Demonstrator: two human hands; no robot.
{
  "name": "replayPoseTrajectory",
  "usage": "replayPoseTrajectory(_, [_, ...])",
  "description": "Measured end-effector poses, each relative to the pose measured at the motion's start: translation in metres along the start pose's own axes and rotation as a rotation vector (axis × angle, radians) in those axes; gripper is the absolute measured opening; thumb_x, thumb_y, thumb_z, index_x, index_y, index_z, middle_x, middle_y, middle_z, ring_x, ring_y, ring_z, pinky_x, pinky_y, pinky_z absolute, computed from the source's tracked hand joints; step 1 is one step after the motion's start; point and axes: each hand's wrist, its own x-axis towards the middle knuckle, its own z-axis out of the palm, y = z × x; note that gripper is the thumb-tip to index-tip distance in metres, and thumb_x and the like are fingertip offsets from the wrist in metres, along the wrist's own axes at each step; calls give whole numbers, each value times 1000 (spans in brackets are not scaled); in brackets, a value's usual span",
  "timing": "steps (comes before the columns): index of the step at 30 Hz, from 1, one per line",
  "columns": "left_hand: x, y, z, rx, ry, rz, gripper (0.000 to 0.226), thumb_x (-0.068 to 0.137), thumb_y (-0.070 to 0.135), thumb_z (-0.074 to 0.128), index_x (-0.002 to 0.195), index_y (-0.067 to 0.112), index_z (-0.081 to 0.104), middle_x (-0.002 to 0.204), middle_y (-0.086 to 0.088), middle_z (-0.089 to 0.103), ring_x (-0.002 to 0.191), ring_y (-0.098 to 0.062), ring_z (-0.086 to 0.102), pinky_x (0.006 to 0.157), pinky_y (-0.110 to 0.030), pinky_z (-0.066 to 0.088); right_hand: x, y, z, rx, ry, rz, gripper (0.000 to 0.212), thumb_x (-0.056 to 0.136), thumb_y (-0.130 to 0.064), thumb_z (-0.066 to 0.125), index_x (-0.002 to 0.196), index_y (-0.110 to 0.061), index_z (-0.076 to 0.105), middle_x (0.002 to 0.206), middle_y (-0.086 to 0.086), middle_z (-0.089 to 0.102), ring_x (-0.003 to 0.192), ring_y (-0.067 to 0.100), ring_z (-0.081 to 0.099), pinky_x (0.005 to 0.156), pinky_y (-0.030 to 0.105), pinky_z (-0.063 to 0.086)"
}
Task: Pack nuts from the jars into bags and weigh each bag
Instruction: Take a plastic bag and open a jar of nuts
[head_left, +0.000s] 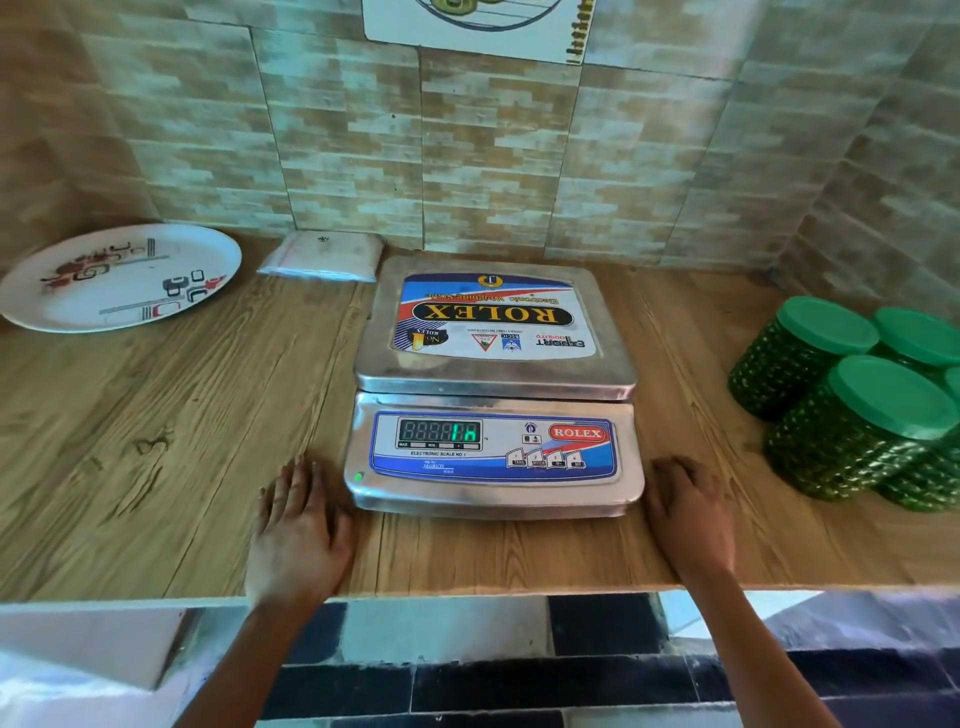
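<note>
A steel electronic scale (493, 467) stands at the middle of the wooden counter, its pan (493, 379) bare and its display lit. My left hand (298, 525) lies flat on the counter just left of the scale's front corner. My right hand (688, 514) rests on the counter beside the scale's right front corner, fingers relaxed. Neither hand holds anything. Several green-lidded jars (862, 415) stand grouped at the right. A stack of clear plastic bags (324, 257) lies by the wall behind the scale's left corner.
A white patterned plate (122, 278) sits at the far left near the tiled wall (467, 156). The counter's front edge (467, 592) runs just under my wrists, with a dark tiled floor below.
</note>
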Motion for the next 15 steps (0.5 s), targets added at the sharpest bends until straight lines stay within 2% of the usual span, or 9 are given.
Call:
replayPoseTrajectory(6, [-1,0,-1,-9,6,-5,85,74,48,11,141,0,34,149,-17,31,140,-30,25,116,-40,13,-3,-2,-5,-10,6,-23,38,95,-36,46,125,-17,56,134,11,49,122,31,44,105,45,35])
replayPoseTrajectory(15, [0,1,-3,-19,6,-34,84,74,49,17,140,2,36,148,-14,34,140,-29,26,116,-40,16,-4,-3,-4,2,-1,-24,41,95,-39,43,129,-18,53,137,9,47,125,29,43,106,46,36])
